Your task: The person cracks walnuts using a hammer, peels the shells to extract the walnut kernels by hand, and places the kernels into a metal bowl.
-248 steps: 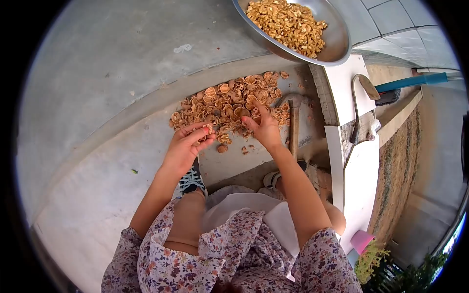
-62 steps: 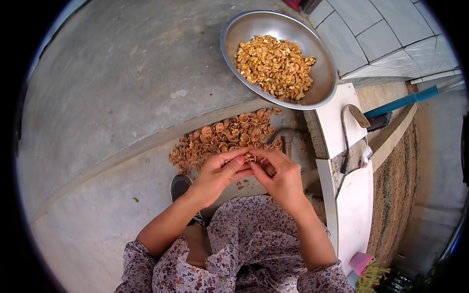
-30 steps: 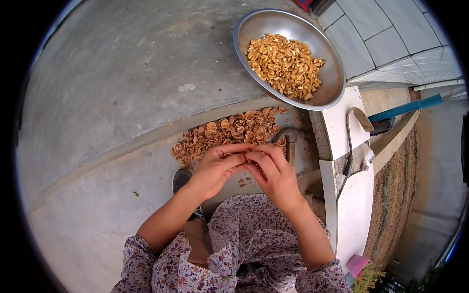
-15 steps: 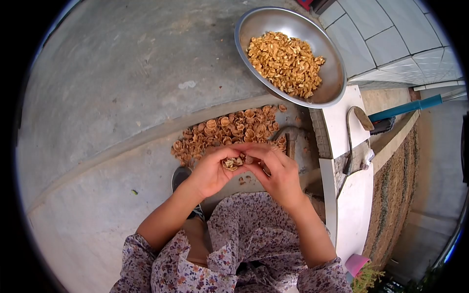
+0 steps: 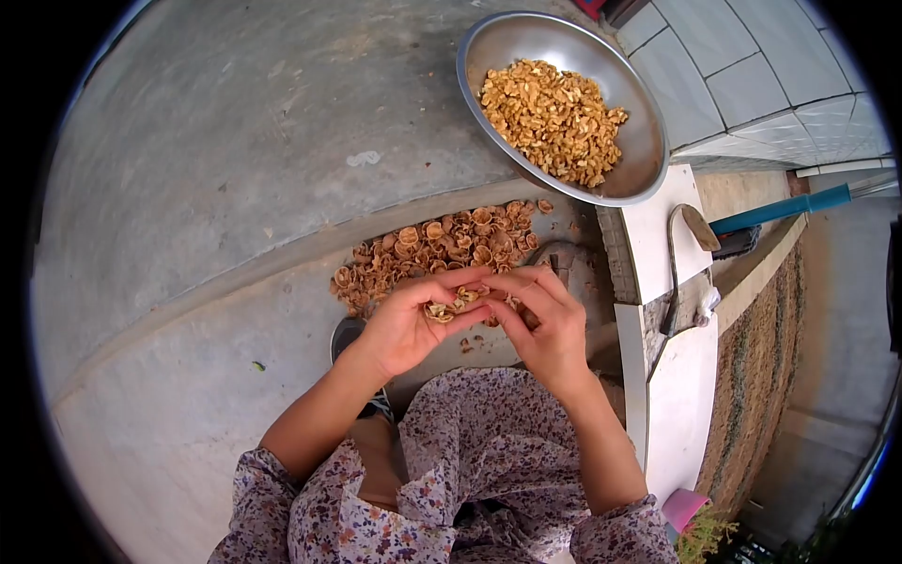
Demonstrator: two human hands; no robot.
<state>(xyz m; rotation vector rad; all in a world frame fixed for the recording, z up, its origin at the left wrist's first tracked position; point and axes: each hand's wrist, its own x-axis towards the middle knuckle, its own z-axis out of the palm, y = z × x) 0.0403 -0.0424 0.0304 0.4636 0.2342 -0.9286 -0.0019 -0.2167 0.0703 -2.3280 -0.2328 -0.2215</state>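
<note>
My left hand (image 5: 399,321) is curled palm up around cracked walnut pieces (image 5: 440,311), pale kernel showing among bits of brown shell. Close against it, my right hand (image 5: 550,329) has its thumb and fingertips bent toward those pieces. A small walnut piece (image 5: 513,303) shows between the right fingers; part of it is hidden. Below both hands lies a heap of brown walnut shells (image 5: 451,240) on the concrete. Beyond them, a wide steel bowl (image 5: 631,99) holds a mound of shelled walnut kernels (image 5: 554,122).
A white ledge (image 5: 676,399) runs along my right, with a sickle (image 5: 674,273) on it. Farther right are a blue-handled tool (image 5: 780,209) and a pink pot (image 5: 684,509). A low concrete step (image 5: 282,249) crosses ahead. My shoe (image 5: 347,336) is beside the shells.
My right thumb and fingers have parted slightly and shifted right from the left hand. The walnut pieces between the hands now show more openly. The bowl and shell heap stay put.
</note>
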